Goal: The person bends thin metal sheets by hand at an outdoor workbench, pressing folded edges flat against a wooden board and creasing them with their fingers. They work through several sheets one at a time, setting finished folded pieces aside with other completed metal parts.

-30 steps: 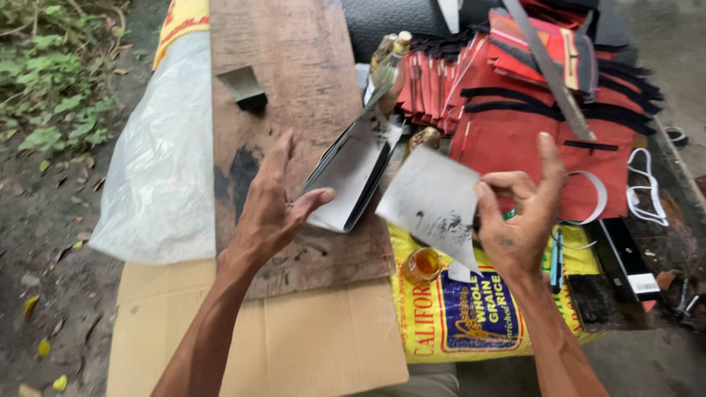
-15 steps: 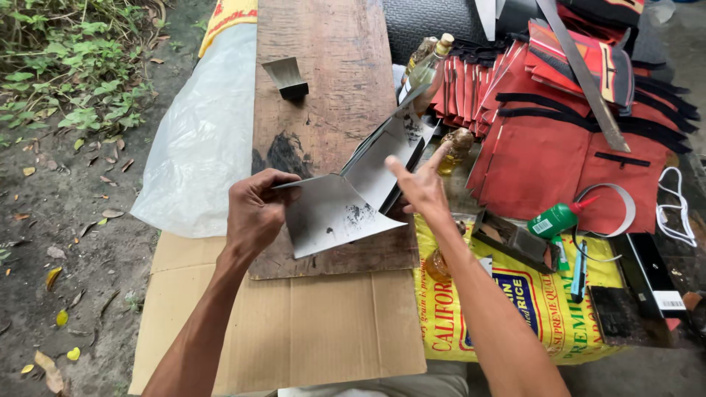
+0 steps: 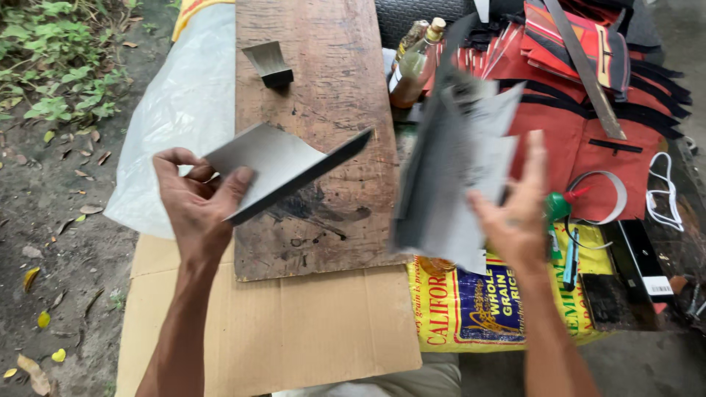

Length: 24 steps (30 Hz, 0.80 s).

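My left hand [image 3: 195,209] grips a flat grey sheet [image 3: 276,165] by its near corner, thumb on top, and holds it over the stained wooden board [image 3: 323,81]. My right hand [image 3: 515,213] holds a stack of grey sheets [image 3: 456,169], blurred with motion, above the right edge of the board and a printed yellow sack [image 3: 478,309]. The two hands are well apart.
A small grey folded piece [image 3: 268,62] lies at the far end of the board. Two bottles [image 3: 415,55] stand beside it. Red and black fabric pieces [image 3: 588,117], a metal bar [image 3: 585,66], a green-capped tube [image 3: 555,209] lie right. Cardboard [image 3: 279,331] and a white plastic bag [image 3: 184,117] lie below and to the left.
The hands held the grey sheets together at the board's middle; now they have parted, the left taking one sheet leftward and the right carrying the stack to the right.
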Tool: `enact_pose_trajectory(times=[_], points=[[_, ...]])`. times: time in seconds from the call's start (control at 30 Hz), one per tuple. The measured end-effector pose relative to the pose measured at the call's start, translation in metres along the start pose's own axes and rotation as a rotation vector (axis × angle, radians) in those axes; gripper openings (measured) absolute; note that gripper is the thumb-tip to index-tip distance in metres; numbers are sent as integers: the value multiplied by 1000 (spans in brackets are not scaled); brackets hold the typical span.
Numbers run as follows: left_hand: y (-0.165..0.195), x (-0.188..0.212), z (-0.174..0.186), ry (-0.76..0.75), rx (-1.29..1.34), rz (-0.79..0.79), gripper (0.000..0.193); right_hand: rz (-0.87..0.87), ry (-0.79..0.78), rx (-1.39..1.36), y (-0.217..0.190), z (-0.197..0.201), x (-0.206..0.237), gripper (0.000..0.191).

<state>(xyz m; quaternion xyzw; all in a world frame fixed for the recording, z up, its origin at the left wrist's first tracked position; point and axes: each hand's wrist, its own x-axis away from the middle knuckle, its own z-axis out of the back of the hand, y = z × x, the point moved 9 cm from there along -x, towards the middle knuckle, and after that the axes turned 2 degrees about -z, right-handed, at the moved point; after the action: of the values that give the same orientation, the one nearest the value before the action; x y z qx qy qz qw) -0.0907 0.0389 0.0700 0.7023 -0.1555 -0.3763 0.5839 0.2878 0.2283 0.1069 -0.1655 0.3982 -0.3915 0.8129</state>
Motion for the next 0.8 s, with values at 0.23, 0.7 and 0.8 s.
enact_pose_trajectory(times=[0.23, 0.7, 0.8], points=[[-55, 20, -91, -234, -290, 74, 23, -380, 118, 42, 166, 89, -37, 105], [-53, 61, -156, -909, -461, -187, 81, -356, -8, 267, 247, 42, -40, 104], [-57, 72, -154, -986, -475, -121, 87, -215, 55, 244, 155, 54, 0, 81]])
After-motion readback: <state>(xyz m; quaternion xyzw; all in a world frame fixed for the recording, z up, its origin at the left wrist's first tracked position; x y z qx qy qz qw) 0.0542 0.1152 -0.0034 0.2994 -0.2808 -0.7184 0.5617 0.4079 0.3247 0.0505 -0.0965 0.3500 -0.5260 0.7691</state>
